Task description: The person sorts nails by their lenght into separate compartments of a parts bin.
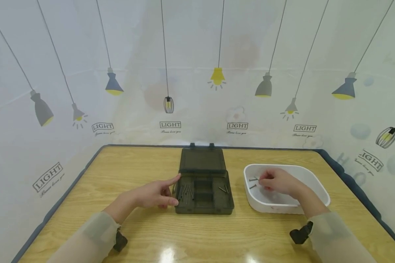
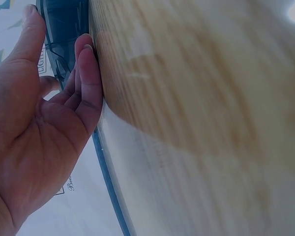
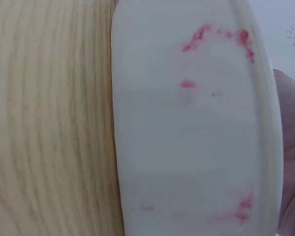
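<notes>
A dark translucent compartment box (image 1: 204,210) lies with its lid (image 1: 202,159) folded back. Several thin screws (image 1: 185,193) are in its left compartment, and a few more (image 1: 224,189) lie in the right one. My left hand (image 1: 154,193) touches the box's left side, thumb and index finger spread apart. Inside the white tray (image 1: 286,208), my right hand (image 1: 278,181) has its fingers curled, and a small screw (image 1: 256,178) shows at the fingertips. Loose screws (image 1: 252,187) lie beside them on the tray floor. The tray wall hides those fingers in the right wrist view.
Both containers stand on a wood-grain table (image 1: 135,233). A white curtain (image 1: 197,47) printed with lamps hangs behind and at the sides. Red smudges (image 3: 188,84) mark the tray's outer wall.
</notes>
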The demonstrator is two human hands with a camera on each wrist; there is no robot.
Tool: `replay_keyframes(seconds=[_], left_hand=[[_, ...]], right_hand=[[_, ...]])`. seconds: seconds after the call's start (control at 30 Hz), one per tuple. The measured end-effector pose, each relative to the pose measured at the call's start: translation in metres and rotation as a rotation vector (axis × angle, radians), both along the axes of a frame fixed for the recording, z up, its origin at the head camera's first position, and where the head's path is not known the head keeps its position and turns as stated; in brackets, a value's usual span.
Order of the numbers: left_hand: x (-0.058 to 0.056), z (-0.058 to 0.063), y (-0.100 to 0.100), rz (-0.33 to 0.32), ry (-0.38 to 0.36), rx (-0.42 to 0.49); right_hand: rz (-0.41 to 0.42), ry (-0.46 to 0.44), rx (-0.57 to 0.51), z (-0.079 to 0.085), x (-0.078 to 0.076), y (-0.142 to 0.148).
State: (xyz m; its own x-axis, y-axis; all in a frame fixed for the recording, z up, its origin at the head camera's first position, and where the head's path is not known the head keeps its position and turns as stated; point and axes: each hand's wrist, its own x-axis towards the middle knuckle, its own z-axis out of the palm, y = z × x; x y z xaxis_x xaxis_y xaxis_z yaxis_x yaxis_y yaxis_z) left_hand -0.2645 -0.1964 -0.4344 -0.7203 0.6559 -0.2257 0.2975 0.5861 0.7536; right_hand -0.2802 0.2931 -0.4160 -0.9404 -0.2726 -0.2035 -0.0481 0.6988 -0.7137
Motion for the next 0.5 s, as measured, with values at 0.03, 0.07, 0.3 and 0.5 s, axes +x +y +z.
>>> replay_keyframes(seconds=[0.03,0.07,0.3,0.5], left_hand=[[0.0,0.0,0.0,0.0,0.0,-0.001],[0.0,0.0,0.0,0.0,0.0,-0.002],[0.0,-0.001,0.001,0.005,-0.006,0.002],[-0.001,-0.001,0.0,0.007,-0.011,0.003]], right_hand=[[-0.014,0.002,-0.014,0.0,0.001,0.0],[-0.022,0.005,-0.029,0.001,0.003,-0.001],[-0.032,0.03,-0.126,0.0,0.01,-0.005],[-0.007,0.065,-0.15,0.001,0.013,-0.008]])
